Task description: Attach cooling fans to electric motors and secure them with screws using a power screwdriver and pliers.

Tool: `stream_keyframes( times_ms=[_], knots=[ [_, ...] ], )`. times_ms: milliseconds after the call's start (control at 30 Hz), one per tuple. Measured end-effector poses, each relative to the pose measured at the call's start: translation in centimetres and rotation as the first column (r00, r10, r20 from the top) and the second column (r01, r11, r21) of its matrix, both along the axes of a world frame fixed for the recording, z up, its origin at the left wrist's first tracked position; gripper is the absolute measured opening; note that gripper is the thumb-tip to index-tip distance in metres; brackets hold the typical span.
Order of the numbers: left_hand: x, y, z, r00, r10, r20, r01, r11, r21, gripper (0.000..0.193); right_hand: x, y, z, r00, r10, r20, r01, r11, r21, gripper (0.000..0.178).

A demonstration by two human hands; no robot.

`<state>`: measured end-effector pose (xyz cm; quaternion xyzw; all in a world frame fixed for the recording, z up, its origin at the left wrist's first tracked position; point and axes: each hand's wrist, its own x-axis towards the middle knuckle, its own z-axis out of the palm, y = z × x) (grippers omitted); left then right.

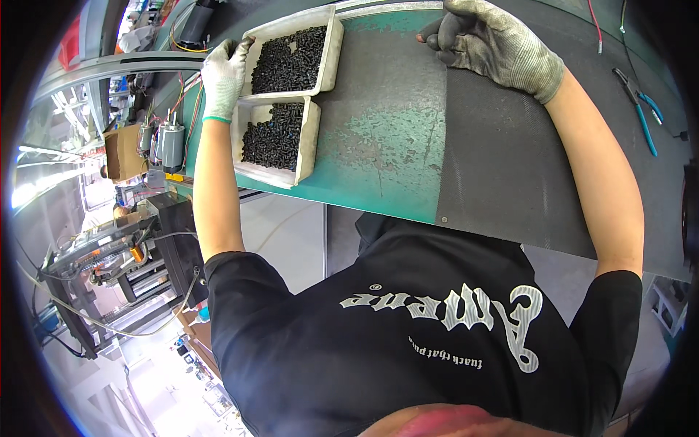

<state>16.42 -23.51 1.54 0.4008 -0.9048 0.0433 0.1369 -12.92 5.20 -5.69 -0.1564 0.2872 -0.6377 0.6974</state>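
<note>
My left hand (225, 79), in a pale knitted glove with a green cuff, is closed at the far left corner of a white tray (330, 54). Its fingertips meet the rim there; whatever they hold is hidden. Small black screw-like parts (290, 62) fill much of that tray. Nearer me, a smaller white tray (307, 146) holds more of the same black pieces (273, 138). Over the dark mat, my right hand (499, 47) is raised in a stained grey glove. Its fingers are bent but apart, with a bare fingertip showing, and nothing is visible between them.
Blue-handled pliers (642, 116) lie at the right on the worn green bench (378, 160), partly covered by a black mat (502, 160). Red and black wires (597, 29) lie behind. Left of the trays stand silver motors (172, 146) and a cardboard box (124, 153).
</note>
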Motion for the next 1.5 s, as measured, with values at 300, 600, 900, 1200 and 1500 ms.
stream_keyframes(
  times_ms=[300,600,900,1200,1500],
  knots=[
    [0.4,-1.4,-1.8,0.953,-0.197,-0.228,0.187,0.98,-0.063,0.033,0.0,-0.1,0.2,1.0,0.006,-0.001,-0.006,1.0,-0.019,0.038],
    [1.7,-2.8,-1.1,0.953,-0.039,-0.301,0.083,0.987,0.135,0.03,-0.1,0.0,0.0,1.0,0.013,0.017,-0.013,1.0,-0.014,0.037],
    [1.3,-2.6,-2.1,0.993,-0.036,0.108,0.035,0.999,0.009,0.04,-0.1,0.1,0.0,1.0,0.024,-0.014,-0.025,0.999,-0.041,0.037],
    [0.8,-2.3,-2.6,0.987,-0.152,-0.054,0.159,0.968,0.191,0.037,-0.2,-0.1,0.8,0.999,0.037,-0.001,-0.037,0.997,0.072,0.046],
    [0.5,-1.1,-2.2,0.993,-0.033,-0.116,0.059,0.973,0.223,0.035,0.5,0.3,-0.7,0.976,-0.034,-0.214,-0.017,0.972,-0.235,0.041]
  ],
)
